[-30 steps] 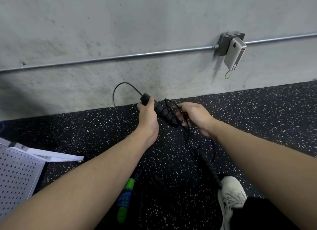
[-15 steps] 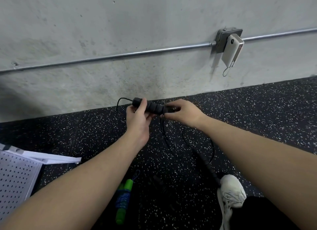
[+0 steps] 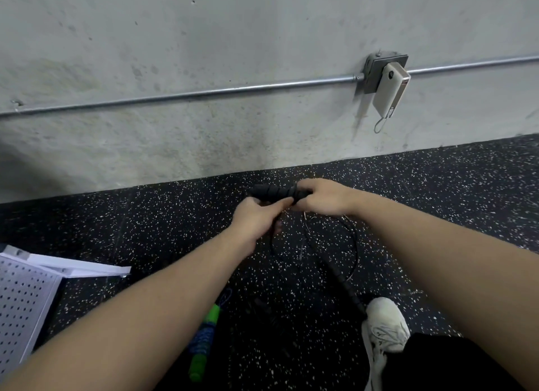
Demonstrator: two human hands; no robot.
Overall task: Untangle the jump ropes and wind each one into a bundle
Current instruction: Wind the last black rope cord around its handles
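A black ribbed jump rope handle [image 3: 275, 192] lies level between my hands, above the speckled floor. My left hand [image 3: 256, 215] grips its underside and the thin black cord [image 3: 354, 245], which loops down below my hands. My right hand [image 3: 320, 197] holds the handle's right end, fingers curled over it. The rope's second black handle [image 3: 348, 291] hangs slanted toward my shoe. A green and blue jump rope bundle [image 3: 204, 336] lies on the floor under my left forearm.
A grey concrete wall with a metal conduit [image 3: 204, 93] and a junction box holding a white power bank [image 3: 389, 90] stands ahead. A white perforated panel [image 3: 26, 297] lies at the left. My white shoe [image 3: 385, 326] is at the lower right.
The handle has swung from slanted to level and moved down in front of the floor. The cord loop that stuck up to the left is gone; my hands have closed together on the handle.
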